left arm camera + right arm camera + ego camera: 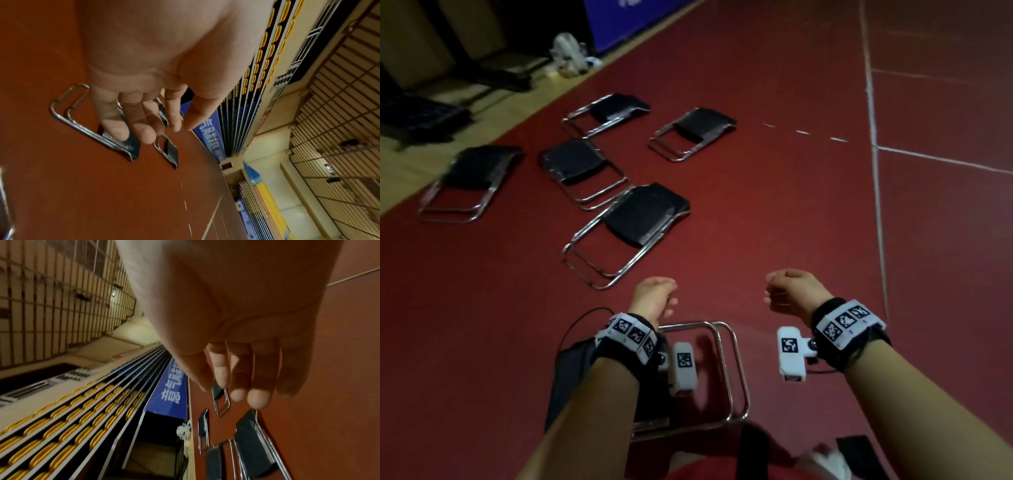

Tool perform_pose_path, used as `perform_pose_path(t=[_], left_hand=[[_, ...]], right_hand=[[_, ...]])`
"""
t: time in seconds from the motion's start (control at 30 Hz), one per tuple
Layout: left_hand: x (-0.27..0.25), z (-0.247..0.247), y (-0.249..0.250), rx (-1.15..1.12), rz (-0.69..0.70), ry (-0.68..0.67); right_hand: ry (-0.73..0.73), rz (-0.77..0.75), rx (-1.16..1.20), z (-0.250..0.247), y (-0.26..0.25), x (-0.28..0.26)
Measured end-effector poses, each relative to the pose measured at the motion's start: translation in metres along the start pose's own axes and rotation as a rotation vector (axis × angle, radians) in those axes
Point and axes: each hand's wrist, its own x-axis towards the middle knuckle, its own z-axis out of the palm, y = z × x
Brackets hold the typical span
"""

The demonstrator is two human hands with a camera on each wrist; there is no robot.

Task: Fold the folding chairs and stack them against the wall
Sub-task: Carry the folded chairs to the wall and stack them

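Several folded chairs with black seats and chrome frames lie flat on the red floor. The nearest one ahead point(643, 219) is just beyond my hands, with others point(575, 164) point(479, 171) point(698, 128) behind it. Another folded chair point(690, 325) lies right under my forearms. My left hand point(654, 298) hovers above the floor with loosely curled fingers and holds nothing. My right hand point(787, 291) hovers level with it, also empty. In the left wrist view the left hand point(148, 129) hangs relaxed over a chair frame point(86, 129). In the right wrist view the right hand point(246, 386) hangs loose above a chair point(252, 443).
A pale wood strip runs along the wall at the upper left, with dark racks point(421, 113) and a white bag point(566, 48) on it. A blue banner point(626, 20) stands beyond. White court lines point(873, 137) cross the red floor on the right.
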Motion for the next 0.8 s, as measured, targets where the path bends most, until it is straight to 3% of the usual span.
perform_pose_path(t=[0.2, 0.4, 0.6, 0.8], left_hand=[[0.012, -0.018, -0.007, -0.147, -0.024, 0.221], [0.006, 0.02, -0.051, -0.247, -0.066, 0.431], [-0.003, 0.091, -0.129, -0.341, -0.272, 0.673], [0.009, 0.168, -0.231, -0.467, -0.509, 0.671]], right_hand=[[-0.236, 0.008, -0.162, 0.023, -0.029, 0.058], [-0.412, 0.042, -0.39, 0.017, -0.018, 0.133], [-0.613, 0.155, -0.655, 0.007, 0.032, 0.206], [-0.66, 0.232, -0.803, -0.017, 0.127, 0.266]])
